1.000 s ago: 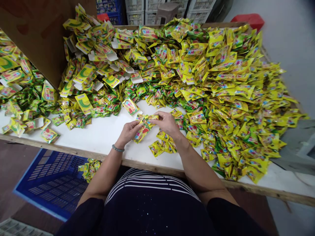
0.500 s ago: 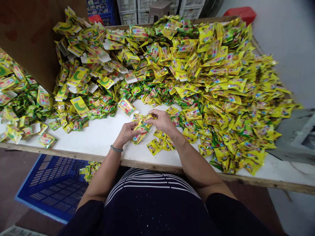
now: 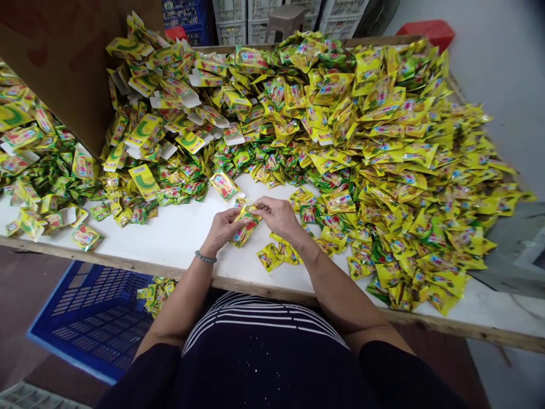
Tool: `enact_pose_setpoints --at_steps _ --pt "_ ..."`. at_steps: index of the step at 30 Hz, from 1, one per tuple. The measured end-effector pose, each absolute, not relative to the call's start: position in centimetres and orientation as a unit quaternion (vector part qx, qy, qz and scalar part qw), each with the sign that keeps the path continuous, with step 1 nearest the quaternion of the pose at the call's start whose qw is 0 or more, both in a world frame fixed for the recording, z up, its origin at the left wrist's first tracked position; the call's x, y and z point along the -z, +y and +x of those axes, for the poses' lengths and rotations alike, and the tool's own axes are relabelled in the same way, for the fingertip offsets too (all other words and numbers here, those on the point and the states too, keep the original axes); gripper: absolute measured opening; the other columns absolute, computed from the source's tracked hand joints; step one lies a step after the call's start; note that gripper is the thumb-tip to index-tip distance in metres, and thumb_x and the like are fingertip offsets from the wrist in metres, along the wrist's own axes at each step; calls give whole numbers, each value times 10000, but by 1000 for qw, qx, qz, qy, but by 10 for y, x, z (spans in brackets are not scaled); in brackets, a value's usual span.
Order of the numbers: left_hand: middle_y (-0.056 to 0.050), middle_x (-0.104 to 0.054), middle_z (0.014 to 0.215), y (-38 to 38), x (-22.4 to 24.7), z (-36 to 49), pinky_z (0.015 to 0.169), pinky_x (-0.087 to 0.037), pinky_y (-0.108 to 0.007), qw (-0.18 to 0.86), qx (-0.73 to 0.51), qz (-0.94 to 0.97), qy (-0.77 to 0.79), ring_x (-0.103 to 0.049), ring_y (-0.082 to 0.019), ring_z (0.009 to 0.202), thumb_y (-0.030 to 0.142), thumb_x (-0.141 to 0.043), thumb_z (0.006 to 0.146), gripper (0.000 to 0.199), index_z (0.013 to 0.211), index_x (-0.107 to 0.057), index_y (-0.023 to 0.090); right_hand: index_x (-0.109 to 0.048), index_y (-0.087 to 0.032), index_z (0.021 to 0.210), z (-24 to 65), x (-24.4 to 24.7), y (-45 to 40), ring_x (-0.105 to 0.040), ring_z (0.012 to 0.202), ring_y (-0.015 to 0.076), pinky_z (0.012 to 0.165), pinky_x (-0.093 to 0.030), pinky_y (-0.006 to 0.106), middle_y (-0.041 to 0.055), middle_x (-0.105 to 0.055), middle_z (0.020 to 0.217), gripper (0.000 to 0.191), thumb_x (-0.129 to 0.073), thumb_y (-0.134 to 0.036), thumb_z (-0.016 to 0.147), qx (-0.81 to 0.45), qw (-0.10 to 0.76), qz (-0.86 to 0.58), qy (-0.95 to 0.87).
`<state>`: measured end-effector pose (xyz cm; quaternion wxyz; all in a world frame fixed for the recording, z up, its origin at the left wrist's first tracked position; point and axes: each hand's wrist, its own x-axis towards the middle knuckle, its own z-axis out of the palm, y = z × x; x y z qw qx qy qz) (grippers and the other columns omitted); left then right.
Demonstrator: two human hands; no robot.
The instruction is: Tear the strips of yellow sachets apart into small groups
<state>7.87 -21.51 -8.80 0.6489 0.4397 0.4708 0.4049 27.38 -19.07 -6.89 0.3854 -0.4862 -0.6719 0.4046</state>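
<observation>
My left hand [image 3: 223, 228] is closed around the side of a small printed box [image 3: 246, 226], yellow and green with a red fruit picture. At the box's upper end, the fingers of my right hand [image 3: 276, 216] are pinched together on it; whether a packet is also between them is hidden. A pale flap shows at that end. Just beyond my hands lies another small box [image 3: 223, 184] with a white open end. Several small yellow packets [image 3: 270, 257] lie on the white table [image 3: 179, 238] below my right hand.
A large heap of yellow packets [image 3: 395, 165] covers the table's right side. Small boxes [image 3: 147, 130] are piled at the back left beside a brown cardboard panel [image 3: 63, 68]. Below the wooden edge stands a blue crate [image 3: 93, 318] with some boxes in it.
Less yellow packet shows at the upper end of the box between my hands. My right fingers have stayed close to that end. The whole view has shifted slightly.
</observation>
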Motion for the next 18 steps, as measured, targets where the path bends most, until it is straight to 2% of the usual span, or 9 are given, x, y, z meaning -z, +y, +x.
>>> enact_pose_setpoints --at_steps 7,9,12,15,18 --pt "-84 -783 970 -215 89 81 739 -550 -283 648 -415 451 452 -720 -203 816 403 -842 716 500 1111 -719 122 -776 -244 936 266 67 -193 -657 890 225 854 -506 368 43 -764 893 133 -726 -183 829 -275 397 -501 -718" --pt "-87 -782 979 -215 87 81 749 -551 -286 653 -413 454 444 -722 -203 820 402 -835 726 487 1108 -722 122 -776 -244 948 266 66 -193 -657 915 233 877 -490 391 48 -761 897 151 -697 -165 846 -271 374 -503 -730" --pt "-90 -782 971 -217 86 80 766 -556 -297 655 -419 445 444 -726 -209 828 396 -836 726 475 1099 -726 121 -778 -247 957 266 65 -194 -645 1056 253 966 -445 434 59 -756 951 186 -650 -147 867 -279 355 -495 -743" --pt "-83 -782 933 -218 87 79 753 -560 -298 653 -432 431 450 -724 -204 806 388 -844 715 475 1092 -729 123 -771 -251 989 264 65 -196 -602 1198 270 1029 -409 465 67 -752 1011 192 -630 -181 879 -307 361 -477 -740" --pt "-68 -777 874 -218 87 78 708 -555 -281 662 -438 415 445 -715 -186 750 377 -860 691 463 1056 -734 123 -767 -251 967 259 67 -199 -587 1249 282 1058 -374 500 74 -746 1112 174 -608 -235 899 -333 339 -466 -746"
